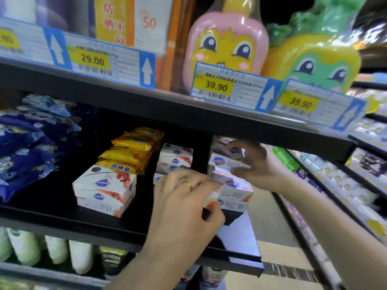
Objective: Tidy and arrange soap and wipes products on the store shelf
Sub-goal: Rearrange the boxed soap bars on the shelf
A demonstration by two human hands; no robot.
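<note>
Soap boxes [229, 181]: white stack at the right end of the black shelf [62, 216], lower front partly hidden by fingers.
Left hand [184, 208]: fingers curled round a bottom box of that stack.
Right hand [254, 164]: pinches an upper box; blurred.
Second soap stack [104, 189]: further left, apart.
Yellow packs [134, 149]: behind it.
Blue wipes [27, 147]: far left, cut off by the frame.

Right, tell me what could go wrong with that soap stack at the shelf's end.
1. The right-hand stack of soap boxes sits at the shelf's open end; a nudge might tip boxes off.
2. The left hand grips a low box while the right hand pinches an upper one; pulling the low one could topple those above.
</note>
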